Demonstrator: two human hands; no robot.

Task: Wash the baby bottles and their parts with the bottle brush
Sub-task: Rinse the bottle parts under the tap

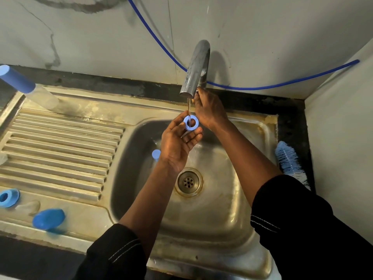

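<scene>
My left hand (177,140) holds a blue screw ring (191,122) at its fingertips, palm up, right under the thin stream from the steel tap (194,71). Behind the spout, my right hand (210,110) reaches to the tap's base, fingers curled around it. The blue bottle brush (288,160) lies on the sink's right rim. A clear bottle with a blue cap (26,85) stands at the back left of the drainboard. Another blue ring (9,198), a blue cap (48,218) and a clear teat (30,206) lie on the drainboard's front left.
A steel sink basin (232,209) with a drain (188,181) in its middle sits below my hands. A small blue piece (156,154) shows beside my left wrist in the basin. A blue hose (252,87) runs along the back wall. A white wall closes in the right side.
</scene>
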